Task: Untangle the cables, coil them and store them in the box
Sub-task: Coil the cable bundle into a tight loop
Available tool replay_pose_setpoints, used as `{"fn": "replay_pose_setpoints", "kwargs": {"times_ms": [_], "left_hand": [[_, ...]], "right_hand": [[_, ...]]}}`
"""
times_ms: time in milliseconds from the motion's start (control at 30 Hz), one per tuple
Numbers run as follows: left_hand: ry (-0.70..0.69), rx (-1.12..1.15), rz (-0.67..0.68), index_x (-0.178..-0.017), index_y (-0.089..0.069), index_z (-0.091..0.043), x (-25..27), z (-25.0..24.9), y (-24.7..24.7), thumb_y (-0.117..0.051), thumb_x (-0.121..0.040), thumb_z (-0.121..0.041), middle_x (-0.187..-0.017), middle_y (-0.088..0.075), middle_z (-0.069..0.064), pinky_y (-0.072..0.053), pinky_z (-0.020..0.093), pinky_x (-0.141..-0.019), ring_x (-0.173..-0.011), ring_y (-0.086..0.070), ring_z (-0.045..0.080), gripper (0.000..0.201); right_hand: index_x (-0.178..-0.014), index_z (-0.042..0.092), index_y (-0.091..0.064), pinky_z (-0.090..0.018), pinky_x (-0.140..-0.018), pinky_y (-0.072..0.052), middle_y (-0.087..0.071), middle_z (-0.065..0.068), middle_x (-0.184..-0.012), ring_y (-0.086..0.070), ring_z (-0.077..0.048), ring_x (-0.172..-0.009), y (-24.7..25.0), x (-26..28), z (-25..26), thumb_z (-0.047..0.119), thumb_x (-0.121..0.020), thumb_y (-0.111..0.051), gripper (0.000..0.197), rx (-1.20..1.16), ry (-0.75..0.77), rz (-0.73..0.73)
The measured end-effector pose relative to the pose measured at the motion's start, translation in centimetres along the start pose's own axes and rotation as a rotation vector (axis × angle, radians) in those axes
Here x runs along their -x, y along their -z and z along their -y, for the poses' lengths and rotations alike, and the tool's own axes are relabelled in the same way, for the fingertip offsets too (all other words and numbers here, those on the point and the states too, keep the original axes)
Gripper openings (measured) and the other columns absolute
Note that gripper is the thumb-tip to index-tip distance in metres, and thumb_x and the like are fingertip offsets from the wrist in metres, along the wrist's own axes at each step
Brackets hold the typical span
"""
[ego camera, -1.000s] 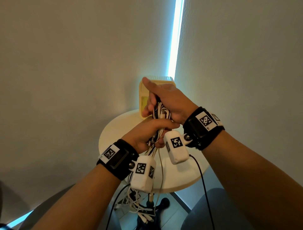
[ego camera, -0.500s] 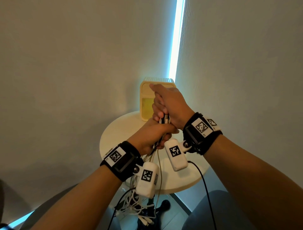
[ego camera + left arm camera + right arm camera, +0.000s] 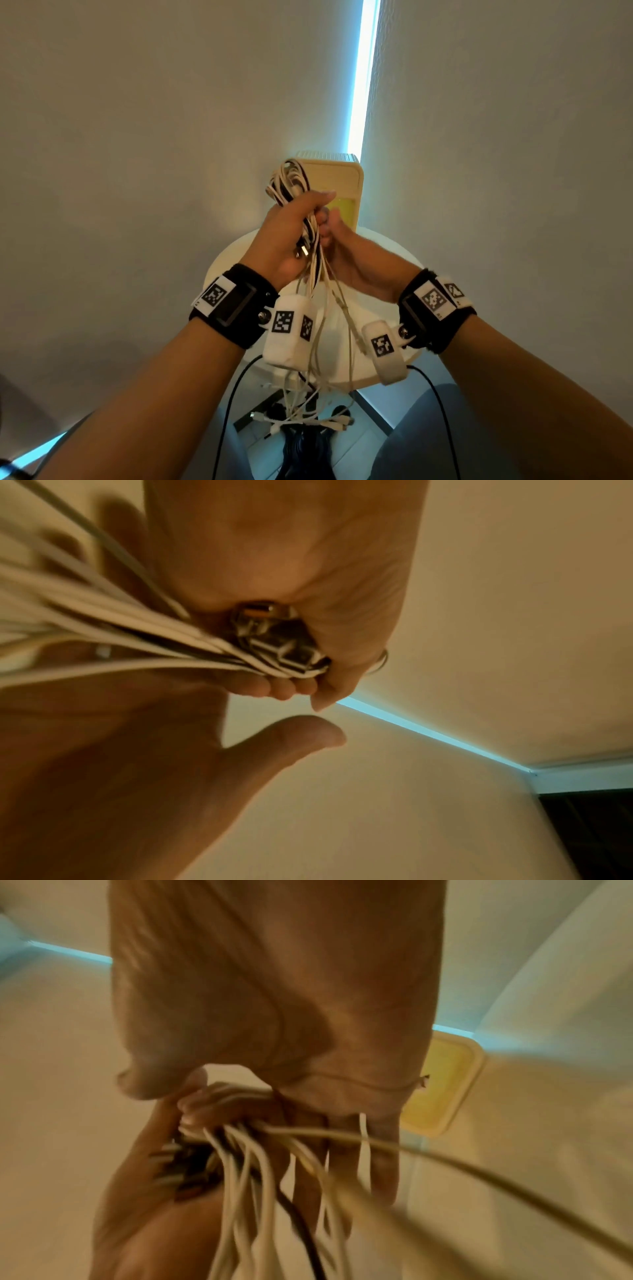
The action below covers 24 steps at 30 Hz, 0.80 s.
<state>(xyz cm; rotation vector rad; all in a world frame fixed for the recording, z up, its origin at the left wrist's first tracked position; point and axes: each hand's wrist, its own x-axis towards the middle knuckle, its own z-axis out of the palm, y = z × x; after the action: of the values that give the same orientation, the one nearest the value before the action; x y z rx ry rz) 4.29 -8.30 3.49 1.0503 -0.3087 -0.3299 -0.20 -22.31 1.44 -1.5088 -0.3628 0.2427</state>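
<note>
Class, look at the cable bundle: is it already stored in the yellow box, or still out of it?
Out. The cable bundle is held up in front of the yellow box, gripped by the left hand and right hand, with loose ends hanging down past the table.

Right hand (image 3: 356, 263) fingers hidden behind the cables (image 3: 310, 236) — wrist views motion-blurred.

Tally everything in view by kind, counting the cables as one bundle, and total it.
Bare hands (left hand, right hand): 2
Black wristbands: 2
White wrist cameras: 2
Bundle of white and black cables: 1
Yellow plastic box: 1
Round white table: 1
Total: 9
</note>
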Motion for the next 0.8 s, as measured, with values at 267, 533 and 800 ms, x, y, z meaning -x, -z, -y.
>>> {"fn": "replay_pose_setpoints", "kwargs": {"times_ms": [267,533,800], "left_hand": [[-0.111,-0.070,-0.178,-0.084,-0.063,-0.011,-1.0,-0.4,1.9,-0.083,-0.091,-0.016,-0.069,-0.058,0.006,-0.057,0.033,-0.067,-0.058,-0.060,0.018,0.021],[-0.097,-0.471,-0.219,-0.086,-0.065,-0.009,-0.7,-0.7,4.7,-0.084,-0.090,-0.020,-0.069,-0.063,0.007,-0.055,0.033,-0.066,-0.062,-0.069,0.019,0.023],[-0.067,-0.852,0.059,-0.107,-0.074,-0.021,0.1,-1.4,3.7,-0.082,-0.090,-0.038,-0.080,-0.078,-0.010,-0.052,0.016,-0.059,-0.071,-0.072,0.004,0.025]], "right_hand": [[-0.093,0.015,-0.058,-0.036,-0.063,-0.057,-0.055,-0.001,-0.069,-0.055,-0.018,-0.059,0.1,1.1,-0.9,0.023,-0.106,-0.064,0.016,0.336,-0.152,-0.005],[-0.104,0.018,-0.049,-0.027,-0.053,-0.052,-0.058,-0.006,-0.074,-0.059,-0.010,-0.049,2.1,2.5,1.9,0.026,-0.109,-0.057,0.013,0.793,-0.229,-0.031],[-0.106,0.020,-0.052,-0.023,-0.056,-0.054,-0.064,-0.005,-0.086,-0.064,-0.017,-0.065,3.9,1.7,4.6,0.037,-0.106,-0.060,0.018,1.033,-0.069,-0.175]]}}
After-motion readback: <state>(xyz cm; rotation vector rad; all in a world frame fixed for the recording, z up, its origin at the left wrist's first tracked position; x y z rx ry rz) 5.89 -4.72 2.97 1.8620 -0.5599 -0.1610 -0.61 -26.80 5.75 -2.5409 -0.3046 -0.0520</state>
